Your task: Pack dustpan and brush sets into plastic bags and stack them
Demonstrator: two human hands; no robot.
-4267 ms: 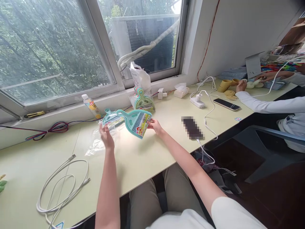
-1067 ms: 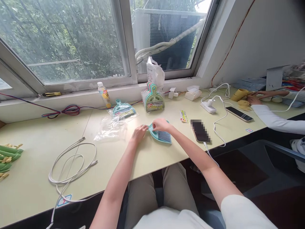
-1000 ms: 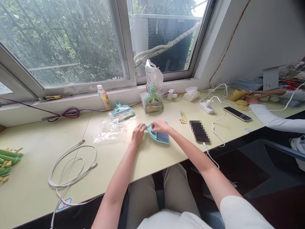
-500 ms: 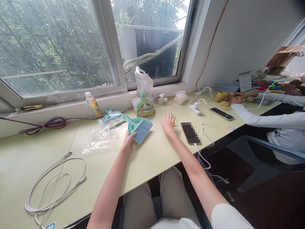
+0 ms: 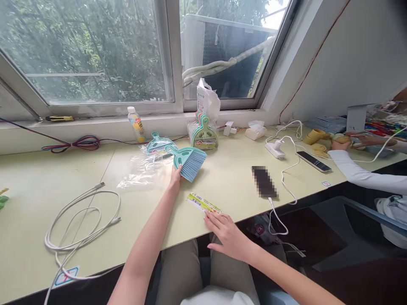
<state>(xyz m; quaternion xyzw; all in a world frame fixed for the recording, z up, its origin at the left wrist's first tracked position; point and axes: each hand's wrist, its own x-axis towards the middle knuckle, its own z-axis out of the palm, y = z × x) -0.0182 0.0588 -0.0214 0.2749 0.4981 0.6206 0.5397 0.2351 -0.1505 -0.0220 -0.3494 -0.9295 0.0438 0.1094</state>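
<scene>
My left hand is closed on a teal mini dustpan with a blue-bristled brush nested in it, tilted above the table. Close to the table's front edge, a yellow-green and white printed card lies flat. Fingertips of my right hand rest on the card's near end, fingers stretched out and thumb apart. Behind the left hand, another teal dustpan set lies beside crumpled clear plastic wrap. Several more wrapped dustpan sets stand against the wall.
A phone on a charging cable lies to the right, near a power strip and a second phone. A coiled white cable is at left. A bottle stands by the window. A co-worker's hands handle yellow items far right.
My right hand has come back toward the table's front edge, and the card has moved with it. The left hand still holds the dustpan set. The view has shifted to the right.
</scene>
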